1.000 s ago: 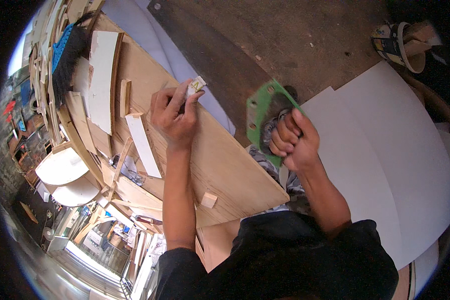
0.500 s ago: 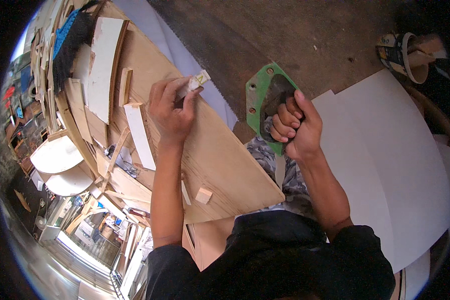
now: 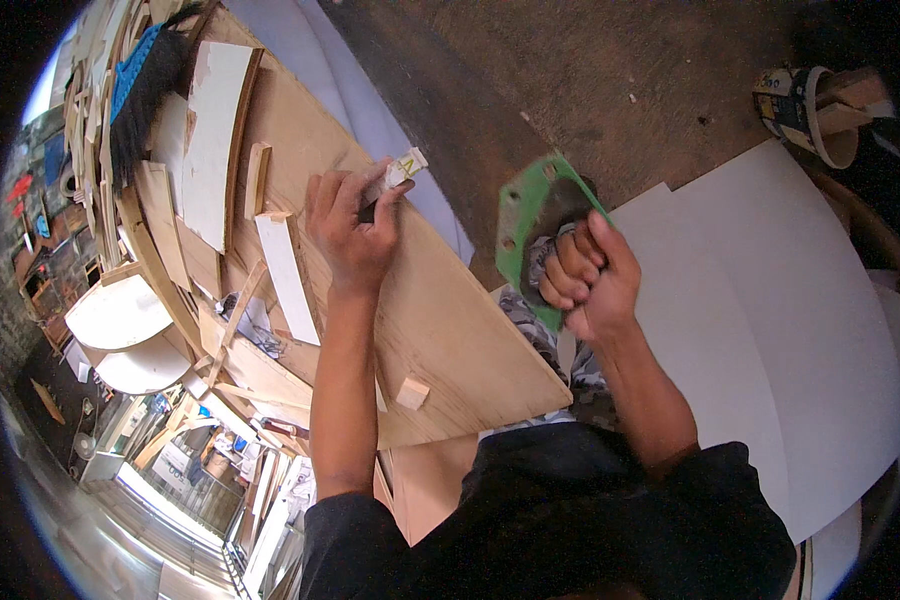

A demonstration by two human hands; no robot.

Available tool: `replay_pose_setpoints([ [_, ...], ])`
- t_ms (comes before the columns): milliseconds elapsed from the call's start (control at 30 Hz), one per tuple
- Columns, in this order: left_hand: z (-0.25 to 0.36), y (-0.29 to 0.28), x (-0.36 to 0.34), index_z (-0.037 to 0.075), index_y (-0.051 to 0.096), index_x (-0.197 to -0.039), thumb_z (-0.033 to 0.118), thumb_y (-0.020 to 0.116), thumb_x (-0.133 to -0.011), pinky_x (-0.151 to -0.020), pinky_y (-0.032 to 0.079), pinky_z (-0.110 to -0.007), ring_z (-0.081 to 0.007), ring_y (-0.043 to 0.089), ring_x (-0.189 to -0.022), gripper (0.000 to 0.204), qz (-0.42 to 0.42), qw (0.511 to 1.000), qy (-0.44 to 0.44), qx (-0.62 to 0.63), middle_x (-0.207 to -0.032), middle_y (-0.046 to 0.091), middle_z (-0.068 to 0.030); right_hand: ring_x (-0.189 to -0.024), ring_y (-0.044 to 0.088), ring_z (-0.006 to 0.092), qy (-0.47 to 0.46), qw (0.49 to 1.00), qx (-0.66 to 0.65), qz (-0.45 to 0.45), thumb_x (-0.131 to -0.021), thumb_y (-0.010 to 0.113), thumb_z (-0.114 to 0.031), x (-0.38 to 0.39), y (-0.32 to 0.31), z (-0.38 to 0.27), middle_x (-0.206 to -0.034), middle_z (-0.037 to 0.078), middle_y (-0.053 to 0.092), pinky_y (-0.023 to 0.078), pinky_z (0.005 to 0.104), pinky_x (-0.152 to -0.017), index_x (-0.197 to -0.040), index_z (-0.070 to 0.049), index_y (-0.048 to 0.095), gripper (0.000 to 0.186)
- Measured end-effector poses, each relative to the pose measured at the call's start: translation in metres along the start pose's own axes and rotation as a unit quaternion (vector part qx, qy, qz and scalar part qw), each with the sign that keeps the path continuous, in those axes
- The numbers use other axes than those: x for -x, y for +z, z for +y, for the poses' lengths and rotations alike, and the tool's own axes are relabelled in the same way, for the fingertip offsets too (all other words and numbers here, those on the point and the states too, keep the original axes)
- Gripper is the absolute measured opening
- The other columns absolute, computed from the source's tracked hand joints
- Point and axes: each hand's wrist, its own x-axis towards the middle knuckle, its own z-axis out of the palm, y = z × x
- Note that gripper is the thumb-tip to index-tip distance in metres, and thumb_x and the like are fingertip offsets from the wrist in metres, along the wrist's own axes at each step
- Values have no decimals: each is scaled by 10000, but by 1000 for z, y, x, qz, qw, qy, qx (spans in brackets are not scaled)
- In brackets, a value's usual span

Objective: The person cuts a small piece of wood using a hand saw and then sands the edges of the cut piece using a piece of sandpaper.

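My left hand, over the slanting plywood board, pinches a small white piece with a yellow-green marking near the board's long edge. My right hand grips the green handle of a handsaw, whose wide dark blade runs up and left beside the pale cloth. Whether the blade touches the white piece is unclear. A small wood block rests lower on the board, right of my left forearm.
Curved white boards and wood offcuts crowd the left, with a black-bristled blue broom head. Large white sheets lie at the right, below a bucket holding wood scraps. My camouflage-clad legs show under the board.
The saw handle rose and turned half a second ago, then came back down and tilted. My left hand still holds the white piece, shifting only slightly. The whole view has shifted a little.
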Motion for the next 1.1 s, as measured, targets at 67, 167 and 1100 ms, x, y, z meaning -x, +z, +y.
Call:
replay_pose_setpoints([
  [67, 0, -2, 0, 75, 794, -979, 96, 872, -761, -666, 435, -389, -257, 532, -731, 232, 5, 1000, -2, 24, -786, 601, -68, -431, 280, 83, 6, 997, -2, -81, -1086, 509, -412, 18, -28, 3, -548, -56, 298, 251, 268, -388, -674, -204, 360, 485],
  [167, -2, -2, -2, 78, 794, -992, 94, 871, -758, -656, 432, -384, -251, 528, -730, 247, 6, 1000, 9, 13, -786, 601, -61, -423, 266, 89, 11, 997, -18, -71, -1093, 489, -409, 5, -14, 0, -549, -57, 297, 246, 274, -385, -685, -197, 365, 476],
  [1100, -1, -2, -10, 71, 796, -987, 80, 875, -744, -659, 435, -379, -254, 532, -729, 255, -23, 1000, 3, 17, -799, 609, -67, -436, 261, 101, 27, 998, -11, -56, -1069, 533, -435, 10, -18, 0, -541, -49, 288, 247, 288, -410, -671, -196, 355, 497],
])
